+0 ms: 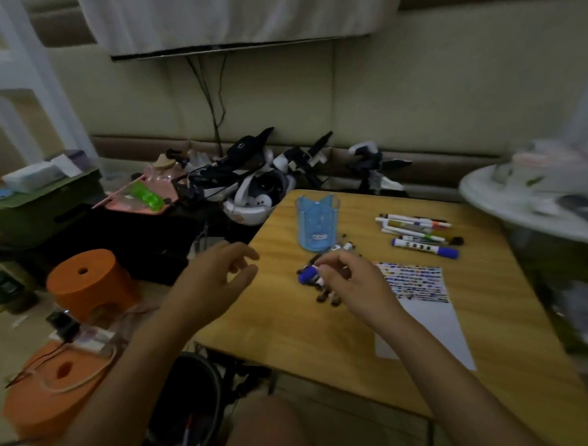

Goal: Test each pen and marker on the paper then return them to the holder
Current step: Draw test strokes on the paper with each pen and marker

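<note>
Judged roughly midway. At left, left hand [228, 270] hovering off the table edge, fingers loosely spread, holding nothing. Further right, blue holder [316, 223] standing upright on the wooden table [315, 328], seemingly empty, so nothing returned yet. Below it, right hand [345, 280] down over a small pile of pens [312, 274], fingers curled, apparently pinching a blue-capped one. Beyond, paper [426, 316] with its upper part crowded with coloured test marks. Far right, a second group of markers [420, 233] lying flat, well apart from the holder.
</note>
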Demonstrator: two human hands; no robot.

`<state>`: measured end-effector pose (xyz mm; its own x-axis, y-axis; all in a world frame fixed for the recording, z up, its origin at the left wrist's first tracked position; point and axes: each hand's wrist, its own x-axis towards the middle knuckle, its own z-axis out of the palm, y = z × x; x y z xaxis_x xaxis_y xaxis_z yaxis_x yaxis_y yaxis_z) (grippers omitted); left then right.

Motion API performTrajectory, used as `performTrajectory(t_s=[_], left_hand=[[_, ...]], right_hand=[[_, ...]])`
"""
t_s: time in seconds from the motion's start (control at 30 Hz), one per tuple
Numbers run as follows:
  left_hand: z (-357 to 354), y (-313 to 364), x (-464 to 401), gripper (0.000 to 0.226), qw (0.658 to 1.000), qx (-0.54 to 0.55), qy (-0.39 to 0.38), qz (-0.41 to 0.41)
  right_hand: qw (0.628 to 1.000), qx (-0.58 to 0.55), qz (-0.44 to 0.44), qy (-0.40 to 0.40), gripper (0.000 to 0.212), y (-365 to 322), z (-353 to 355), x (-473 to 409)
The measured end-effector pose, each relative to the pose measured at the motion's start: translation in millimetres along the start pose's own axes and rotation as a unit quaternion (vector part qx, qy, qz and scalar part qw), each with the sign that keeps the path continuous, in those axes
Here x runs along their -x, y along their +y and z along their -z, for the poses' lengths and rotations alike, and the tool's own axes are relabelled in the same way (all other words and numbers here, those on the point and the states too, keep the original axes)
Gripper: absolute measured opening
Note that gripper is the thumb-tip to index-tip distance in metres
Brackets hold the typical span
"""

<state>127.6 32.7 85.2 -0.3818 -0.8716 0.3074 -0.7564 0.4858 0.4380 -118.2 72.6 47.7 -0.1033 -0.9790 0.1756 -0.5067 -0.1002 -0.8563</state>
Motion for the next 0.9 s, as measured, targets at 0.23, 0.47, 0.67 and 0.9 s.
performTrajectory(t_s=[0.23, 0.47, 0.67, 0.9], left_hand=[[-80, 76, -76, 0.032, 0.994, 0.016, -0.051, -0.096], [-170, 130, -144, 0.05, 0.979, -0.042, -0.137, -0.146], [-222, 143, -190, 0.049, 0.965, -0.094, -0.169, -0.178], [-249, 150, -212, 0.05, 0.954, -0.146, -0.189, -0.183]], right_hand=[[0.984, 0.162, -0.039, 0.059, 0.017, 53, 67, 12], [0.967, 0.247, -0.033, 0.056, 0.025, 86, 103, 20], [0.969, 0.239, -0.035, 0.052, 0.028, 105, 113, 17], [0.951, 0.308, -0.02, -0.008, 0.037, 126, 109, 2]])
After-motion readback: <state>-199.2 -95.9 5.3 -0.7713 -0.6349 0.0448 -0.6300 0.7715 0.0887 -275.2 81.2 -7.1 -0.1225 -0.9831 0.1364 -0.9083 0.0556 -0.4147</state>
